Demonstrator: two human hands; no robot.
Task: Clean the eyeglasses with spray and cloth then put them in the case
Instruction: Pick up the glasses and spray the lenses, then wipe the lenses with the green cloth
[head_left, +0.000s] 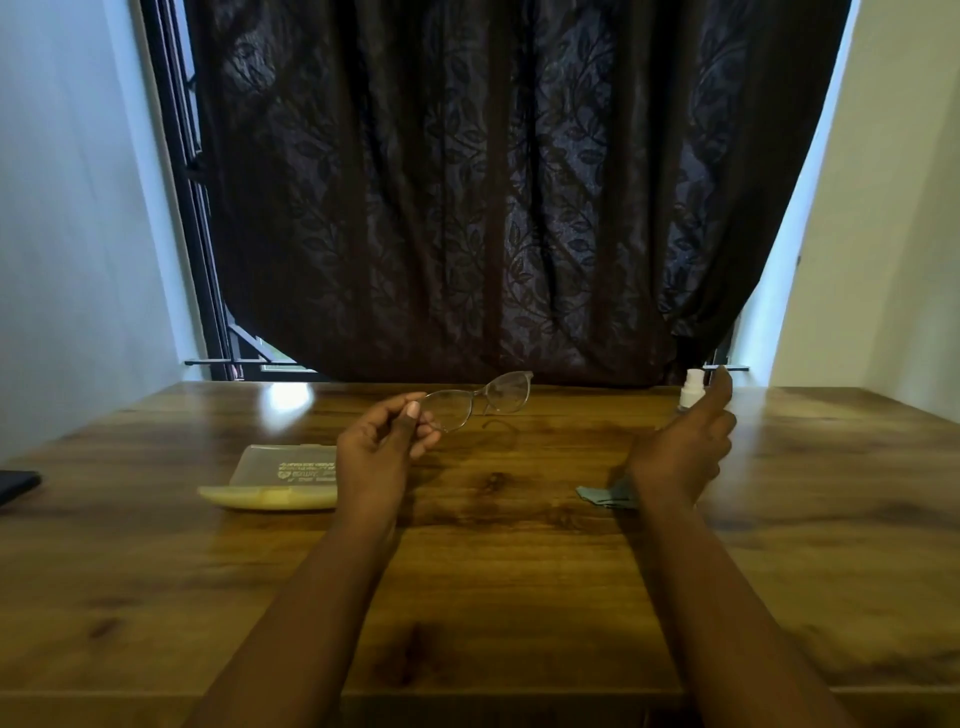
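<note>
My left hand (382, 447) pinches the thin-framed eyeglasses (480, 400) by the rim of one lens and holds them above the wooden table (493, 571), lenses pointing away to the right. My right hand (688, 447) is open, fingers spread, right beside a small white spray bottle (691, 393) that stands near the table's far edge; I cannot tell whether it touches the bottle. A small blue-grey cloth (602, 496) lies flat under my right wrist, partly hidden. The open translucent glasses case (275, 478) lies to the left of my left hand.
A dark patterned curtain (493, 197) hangs behind the far edge of the table. A dark flat object (15, 486) lies at the table's left edge. White walls stand on both sides.
</note>
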